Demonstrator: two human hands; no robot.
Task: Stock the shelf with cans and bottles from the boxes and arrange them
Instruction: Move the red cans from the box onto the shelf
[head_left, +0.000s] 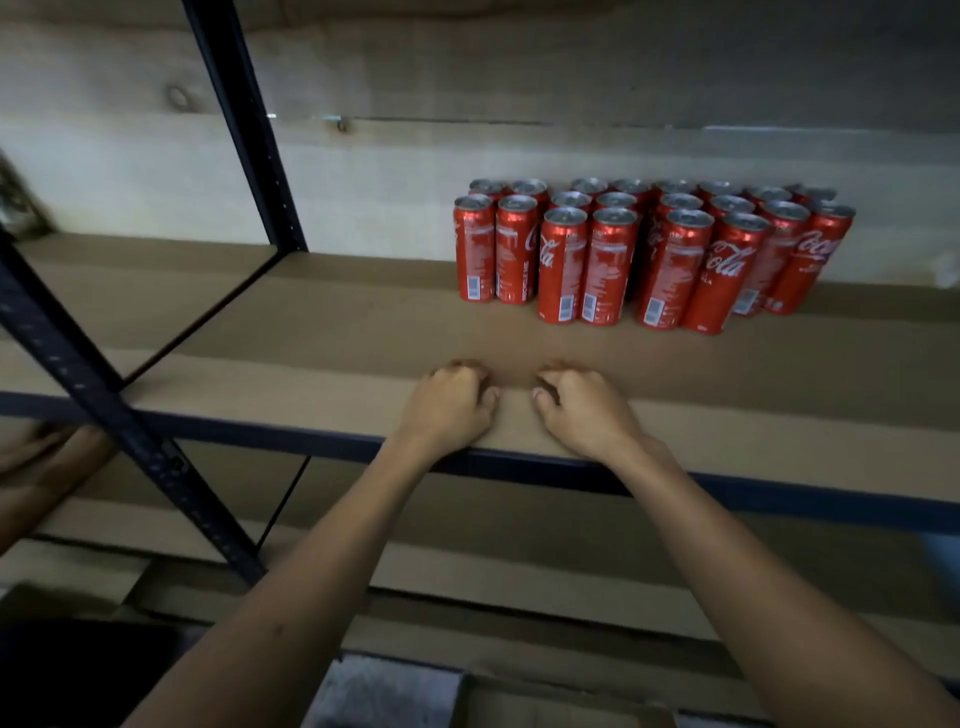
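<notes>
both hands lie near the front edge of the brown shelf board (322, 332), the left hand (451, 404) and right hand (581, 406) each curled into a loose fist around nothing, apart from the block of upright red cans (644, 249) standing farther back to the right.

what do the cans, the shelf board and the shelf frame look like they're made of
Cans: likely aluminium, glossy red printed walls with bare silvery tops that catch the light.
Shelf board: seemingly fibreboard or hardboard; flat matte brown, no visible grain.
Shelf frame: probably painted steel, dark blue with rows of punched holes.
</notes>
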